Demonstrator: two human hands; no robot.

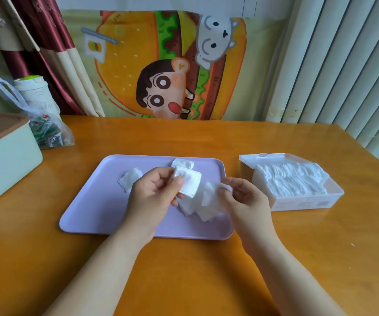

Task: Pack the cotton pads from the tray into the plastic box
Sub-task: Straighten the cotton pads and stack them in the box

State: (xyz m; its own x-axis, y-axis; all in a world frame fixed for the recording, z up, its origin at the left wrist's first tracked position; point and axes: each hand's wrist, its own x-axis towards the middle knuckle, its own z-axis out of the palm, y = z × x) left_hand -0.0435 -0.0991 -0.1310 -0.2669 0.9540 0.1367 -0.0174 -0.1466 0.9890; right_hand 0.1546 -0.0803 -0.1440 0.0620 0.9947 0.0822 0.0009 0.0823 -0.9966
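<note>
Above the tray's [88, 201] middle, the left hand [152, 197] pinches one cotton pad [189, 184] and the right hand [245, 201] grips several pads [209, 204]. The plastic box [302, 204] sits open just beyond the tray's right edge.

Both hands, left hand [154, 195] and right hand [243, 199], hold cotton pads [189, 184] above the lilac tray [88, 215].
</note>
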